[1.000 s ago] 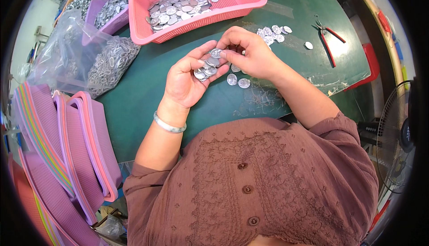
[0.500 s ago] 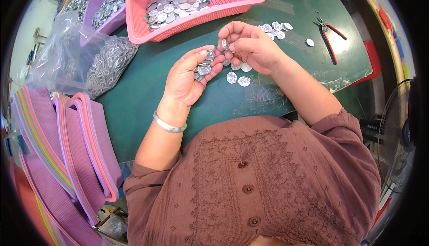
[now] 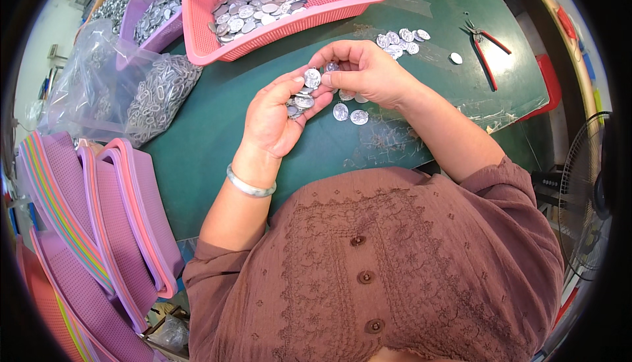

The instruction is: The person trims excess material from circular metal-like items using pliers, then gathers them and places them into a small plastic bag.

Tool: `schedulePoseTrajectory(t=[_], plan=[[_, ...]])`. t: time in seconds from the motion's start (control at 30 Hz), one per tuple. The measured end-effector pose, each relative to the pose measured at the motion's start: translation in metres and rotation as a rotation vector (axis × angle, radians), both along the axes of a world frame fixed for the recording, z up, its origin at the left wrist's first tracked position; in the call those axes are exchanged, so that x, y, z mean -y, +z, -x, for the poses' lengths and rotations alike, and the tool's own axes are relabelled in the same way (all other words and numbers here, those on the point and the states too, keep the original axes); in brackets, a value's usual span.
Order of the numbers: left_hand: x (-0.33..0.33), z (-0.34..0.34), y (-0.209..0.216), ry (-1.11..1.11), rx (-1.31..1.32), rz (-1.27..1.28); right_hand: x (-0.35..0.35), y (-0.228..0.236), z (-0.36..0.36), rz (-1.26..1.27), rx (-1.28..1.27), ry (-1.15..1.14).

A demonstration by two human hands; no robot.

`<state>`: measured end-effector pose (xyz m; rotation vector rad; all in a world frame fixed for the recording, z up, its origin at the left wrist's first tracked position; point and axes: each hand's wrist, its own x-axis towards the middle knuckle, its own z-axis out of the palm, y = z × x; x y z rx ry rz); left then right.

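Observation:
Several silver oval metal discs (image 3: 303, 102) with embossed faces lie stacked in my left hand (image 3: 273, 112), held under its thumb and against its fingers. My right hand (image 3: 375, 76) meets the left fingertips, its thumb and forefinger closed around a metal disc (image 3: 332, 67). Another disc (image 3: 312, 77) stands raised between the two thumbs; which hand bears it is unclear. Below the right fingers, loose discs (image 3: 359, 117) rest on the green table (image 3: 263, 72), some partly covered by that hand.
Beyond my hands stands a pink basket (image 3: 289, 26) of discs. A purple basket (image 3: 158, 23) and a clear bag of metal links (image 3: 161, 92) are at left, above stacked baskets (image 3: 125, 230). Right of my hands lie a disc pile (image 3: 401, 41), a single disc (image 3: 455, 58) and red-handled pliers (image 3: 484, 49).
My right hand has moved slightly left, bringing its fingertips against the discs in my left hand. One disc there now stands raised and faces up. My left hand has barely moved.

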<state>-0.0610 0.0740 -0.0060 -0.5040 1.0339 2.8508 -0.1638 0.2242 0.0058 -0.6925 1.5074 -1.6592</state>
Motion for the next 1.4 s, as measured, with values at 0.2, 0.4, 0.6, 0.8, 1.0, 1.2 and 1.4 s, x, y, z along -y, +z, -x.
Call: schedulePoseTrajectory(t=[0.2, 0.4, 0.6, 0.8, 1.0, 1.2, 1.4], plan=[[-0.002, 0.0, 0.002, -0.034, -0.037, 0.003, 0.002, -0.007, 0.001, 0.055, -0.101, -0.019], [-0.002, 0.0, 0.005, -0.049, -0.027, -0.05, 0.0, 0.005, 0.0, -0.001, 0.083, -0.067], [0.002, 0.0, -0.006, -0.056, -0.003, 0.042, -0.001, -0.001, 0.004, 0.021, 0.036, 0.017], [-0.006, -0.001, -0.002, 0.111, 0.021, 0.171, 0.002, -0.004, -0.001, 0.107, 0.198, 0.05], [-0.008, -0.001, -0.001, 0.101, 0.026, 0.15, 0.003, -0.004, 0.002, 0.058, 0.189, 0.055], [0.004, 0.002, -0.009, 0.036, -0.026, -0.102, -0.002, 0.002, 0.006, 0.079, 0.148, 0.042], [0.004, 0.001, -0.007, -0.023, -0.111, -0.261, 0.005, 0.069, 0.033, 0.112, -0.474, -0.085]])
